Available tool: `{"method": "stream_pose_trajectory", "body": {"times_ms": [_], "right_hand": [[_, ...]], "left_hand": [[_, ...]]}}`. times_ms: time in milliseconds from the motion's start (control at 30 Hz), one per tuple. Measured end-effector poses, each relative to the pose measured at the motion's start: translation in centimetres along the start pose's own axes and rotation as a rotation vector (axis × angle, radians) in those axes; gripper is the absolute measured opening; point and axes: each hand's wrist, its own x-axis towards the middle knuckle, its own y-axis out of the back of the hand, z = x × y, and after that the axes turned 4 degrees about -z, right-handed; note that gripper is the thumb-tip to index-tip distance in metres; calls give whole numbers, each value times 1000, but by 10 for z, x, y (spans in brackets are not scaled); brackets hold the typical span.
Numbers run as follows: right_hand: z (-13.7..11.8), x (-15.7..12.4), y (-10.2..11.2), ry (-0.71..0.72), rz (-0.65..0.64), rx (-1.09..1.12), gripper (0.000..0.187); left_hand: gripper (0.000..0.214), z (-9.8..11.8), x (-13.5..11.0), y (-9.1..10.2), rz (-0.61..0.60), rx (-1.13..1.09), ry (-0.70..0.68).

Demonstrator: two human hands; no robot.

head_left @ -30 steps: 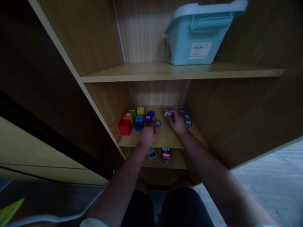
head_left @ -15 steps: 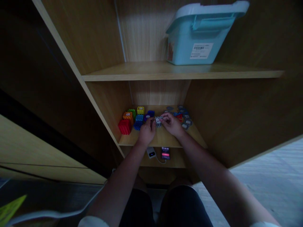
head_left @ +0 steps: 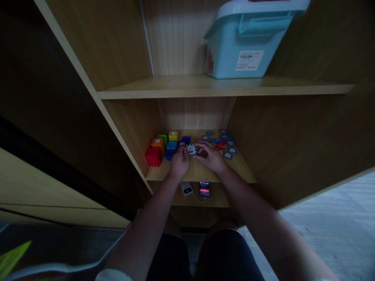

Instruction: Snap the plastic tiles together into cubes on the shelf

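Observation:
Between my hands, above the middle shelf, is a small grey interlocking block (head_left: 191,150) with a white window-like grid on its face. My left hand (head_left: 179,162) is closed on its left side. The fingers of my right hand (head_left: 211,156) curl round its right edge, thumb and forefinger pinching it. To the left stand a red block (head_left: 154,156), an orange block (head_left: 157,144), a yellow block (head_left: 173,136) and blue blocks (head_left: 170,152). Right of my right hand lie several loose grey pieces (head_left: 231,150) and a red piece (head_left: 220,145).
On the upper shelf (head_left: 175,86) sits a light blue bin (head_left: 240,43) with a white rim. A lower shelf holds a white power bank (head_left: 186,189) cabled to a phone (head_left: 204,189). Cabinet walls close in both sides.
The grey block has moved slightly left and turned, so its white grid shows more plainly. My right fingers have shifted on its edge and the view has tilted a little.

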Motion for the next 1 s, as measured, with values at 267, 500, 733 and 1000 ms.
{"method": "stream_pose_trajectory", "body": {"times_ms": [267, 500, 733, 1000], "right_hand": [[2, 0, -3, -46, -5, -30, 34], [12, 1, -4, -157, -27, -163, 23], [14, 0, -5, -144, -133, -224, 16], [13, -2, -2, -183, -106, -213, 15]], "left_hand": [[31, 0, 0, 1, -22, 10, 35], [27, 5, 0, 3, 24, 108, 146], [26, 19, -6, 2, -141, 345, 174], [27, 22, -7, 2, -201, 439, 172]]}}
